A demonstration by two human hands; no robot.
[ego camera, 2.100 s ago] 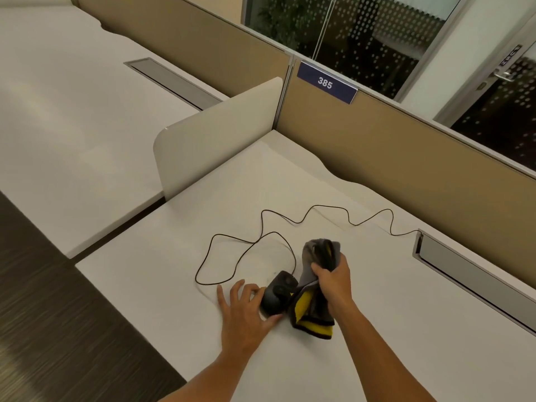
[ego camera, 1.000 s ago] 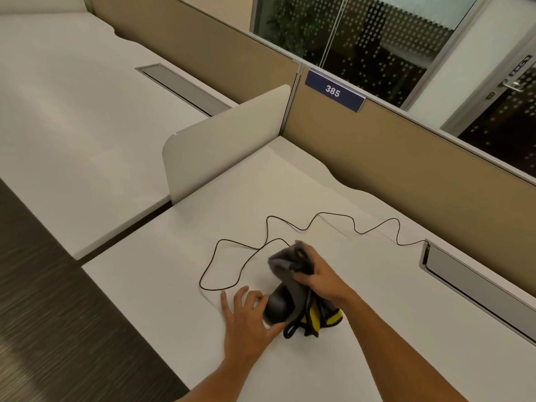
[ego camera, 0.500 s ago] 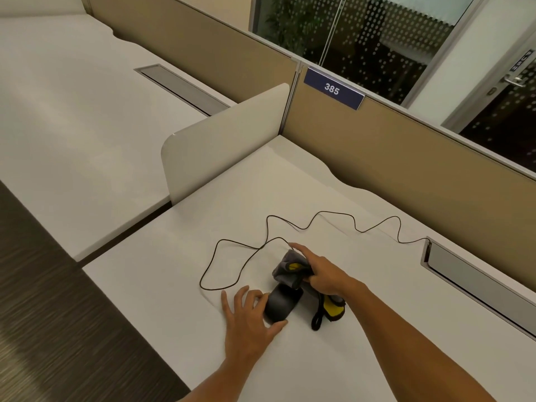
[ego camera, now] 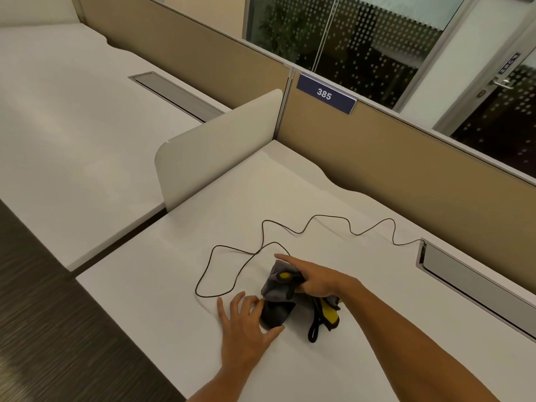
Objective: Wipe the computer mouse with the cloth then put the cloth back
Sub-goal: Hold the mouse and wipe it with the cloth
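Note:
A black computer mouse (ego camera: 275, 314) lies on the white desk (ego camera: 333, 198), its far half covered by a grey and yellow cloth (ego camera: 278, 285). My right hand (ego camera: 316, 281) presses the bunched cloth down on the mouse, forefinger stretched out toward the far left. More of the cloth (ego camera: 326, 313) trails to the right under my wrist, with a black loop hanging toward me. My left hand (ego camera: 246, 326) lies flat on the desk, fingers and thumb against the mouse's near left side, steadying it.
The mouse's thin black cable (ego camera: 261, 245) winds across the desk to a grey cable slot (ego camera: 464, 274) at the right. A white divider panel (ego camera: 217, 149) stands at the desk's left edge. A tan partition (ego camera: 406, 158) with a "385" sign (ego camera: 324, 94) backs the desk.
My right hand has come down from above the mouse and pushed the cloth across its top toward the far end. My left hand has stayed against the mouse.

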